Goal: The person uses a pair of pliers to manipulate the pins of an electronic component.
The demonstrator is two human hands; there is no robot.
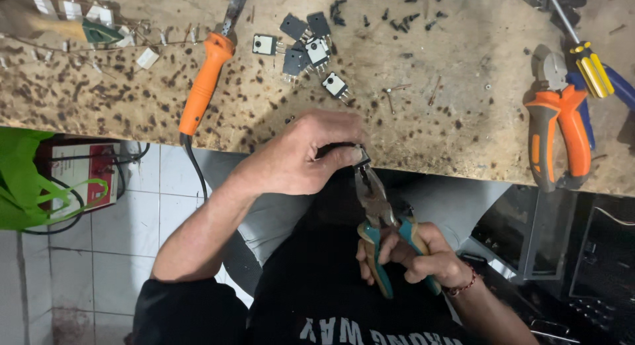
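Hiding a small part, left hand (297,156).

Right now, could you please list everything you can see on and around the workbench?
soldering iron: one, orange handle, lying on the bench at left.
transistor-type components: about seven, black and grey, loose at bench centre.
small screws: many, black, scattered at the top.
cutting pliers: one, orange handles, bench right.
screwdriver: one, yellow and black handle, over the cutting pliers.
green bag: one, on the floor at left.
teal-handled pliers: one, jaws at a small dark part.
small dark part: one, at the bench edge.
left hand: fingers pinch the small dark part.
right hand: grips the plier handles.
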